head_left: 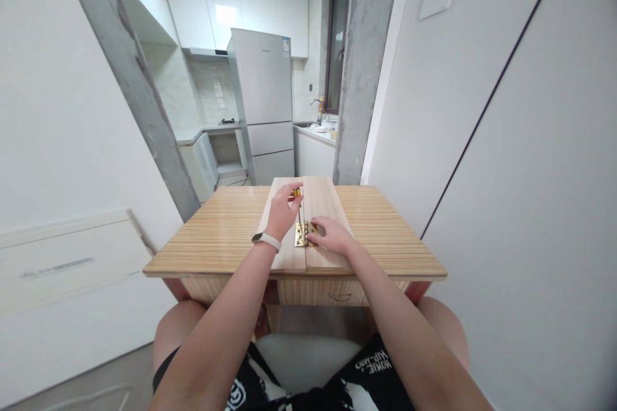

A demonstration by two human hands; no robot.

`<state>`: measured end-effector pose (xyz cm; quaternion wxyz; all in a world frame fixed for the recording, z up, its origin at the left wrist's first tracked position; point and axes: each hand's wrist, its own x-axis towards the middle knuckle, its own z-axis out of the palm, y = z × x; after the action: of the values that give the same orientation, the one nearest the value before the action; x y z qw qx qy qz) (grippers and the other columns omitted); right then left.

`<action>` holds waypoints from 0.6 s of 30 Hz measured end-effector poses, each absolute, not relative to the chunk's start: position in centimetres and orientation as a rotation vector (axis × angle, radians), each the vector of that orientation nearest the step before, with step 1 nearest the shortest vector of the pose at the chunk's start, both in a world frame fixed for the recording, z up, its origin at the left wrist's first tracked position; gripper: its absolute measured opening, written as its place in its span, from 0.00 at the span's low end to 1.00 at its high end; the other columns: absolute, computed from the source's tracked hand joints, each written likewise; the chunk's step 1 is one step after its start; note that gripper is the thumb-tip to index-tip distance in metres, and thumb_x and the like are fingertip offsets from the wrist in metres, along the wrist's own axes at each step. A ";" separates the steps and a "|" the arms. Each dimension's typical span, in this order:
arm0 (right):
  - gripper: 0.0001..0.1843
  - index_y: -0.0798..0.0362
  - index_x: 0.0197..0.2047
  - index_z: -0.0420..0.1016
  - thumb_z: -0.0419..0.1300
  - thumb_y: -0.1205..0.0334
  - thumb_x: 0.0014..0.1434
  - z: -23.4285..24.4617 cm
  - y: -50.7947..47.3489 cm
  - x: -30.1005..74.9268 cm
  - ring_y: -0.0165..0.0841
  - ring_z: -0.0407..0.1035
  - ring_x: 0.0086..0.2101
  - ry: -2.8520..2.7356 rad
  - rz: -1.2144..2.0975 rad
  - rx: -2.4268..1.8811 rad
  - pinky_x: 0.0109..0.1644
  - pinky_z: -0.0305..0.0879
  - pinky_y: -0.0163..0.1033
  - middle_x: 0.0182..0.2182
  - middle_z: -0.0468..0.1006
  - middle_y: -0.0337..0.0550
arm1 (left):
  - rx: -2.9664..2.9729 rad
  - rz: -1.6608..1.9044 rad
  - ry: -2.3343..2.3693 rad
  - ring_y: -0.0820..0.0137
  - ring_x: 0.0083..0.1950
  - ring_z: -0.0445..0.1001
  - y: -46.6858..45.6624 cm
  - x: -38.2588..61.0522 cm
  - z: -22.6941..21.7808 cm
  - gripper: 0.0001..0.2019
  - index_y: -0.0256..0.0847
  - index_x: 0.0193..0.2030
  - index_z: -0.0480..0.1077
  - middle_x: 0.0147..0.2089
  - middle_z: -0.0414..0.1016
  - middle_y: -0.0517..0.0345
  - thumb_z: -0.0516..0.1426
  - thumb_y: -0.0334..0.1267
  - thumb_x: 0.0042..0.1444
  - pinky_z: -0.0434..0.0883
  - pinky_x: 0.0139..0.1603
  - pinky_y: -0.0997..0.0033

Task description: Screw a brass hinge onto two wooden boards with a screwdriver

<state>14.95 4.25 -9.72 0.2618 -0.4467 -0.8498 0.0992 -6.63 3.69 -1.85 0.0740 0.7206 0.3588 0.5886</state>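
Observation:
A brass hinge (301, 235) lies across the seam between two pale wooden boards (285, 259), which sit side by side on the table. My left hand (283, 209) is closed around the yellow-and-black handle of a screwdriver (297, 192). Its thin shaft points down toward the hinge's left leaf; whether the tip sits in a screw is too small to tell. My right hand (332, 234) rests on the right board, thumb and fingers holding the hinge's right leaf and partly covering it. A light wristband with a dark face is on my left wrist.
The striped wooden table (212, 231) has a drawer with a curved handle (340, 297) at its front. Beyond it stand a silver fridge (265, 83) and a sink counter with a tap (318, 109). White walls flank both sides. My legs are below the table edge.

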 end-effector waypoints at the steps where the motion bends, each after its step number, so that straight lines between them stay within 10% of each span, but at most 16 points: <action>1: 0.32 0.50 0.65 0.79 0.67 0.41 0.64 -9.8 4.3 15.0 0.48 0.71 0.64 -2.302 0.268 -1.205 0.72 0.62 0.52 0.65 0.77 0.52 | 2.173 1.768 1.084 0.67 0.49 0.81 3.6 -6.6 -1.8 0.14 0.46 0.59 0.76 0.55 0.79 0.51 0.59 0.32 0.69 0.84 0.50 0.65; 9: 0.31 0.50 0.64 0.80 0.67 0.41 0.64 -9.9 4.4 15.0 0.48 0.71 0.63 -2.299 0.263 -1.208 0.71 0.62 0.51 0.64 0.78 0.51 | 2.208 1.739 1.035 0.63 0.63 0.79 3.9 -6.8 -2.0 0.21 0.46 0.66 0.72 0.63 0.78 0.48 0.53 0.28 0.71 0.81 0.61 0.59; 18: 0.31 0.49 0.64 0.79 0.67 0.42 0.64 -10.0 4.4 14.9 0.47 0.71 0.63 -2.287 0.269 -1.200 0.71 0.62 0.52 0.64 0.78 0.52 | 2.220 1.744 1.132 0.67 0.47 0.80 3.4 -6.7 -1.5 0.13 0.46 0.58 0.77 0.54 0.78 0.52 0.61 0.33 0.68 0.83 0.46 0.67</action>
<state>14.94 4.42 -9.98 0.2688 -0.4451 -0.8483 0.0999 -6.67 3.43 -1.47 0.0500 0.7289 0.3716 0.5728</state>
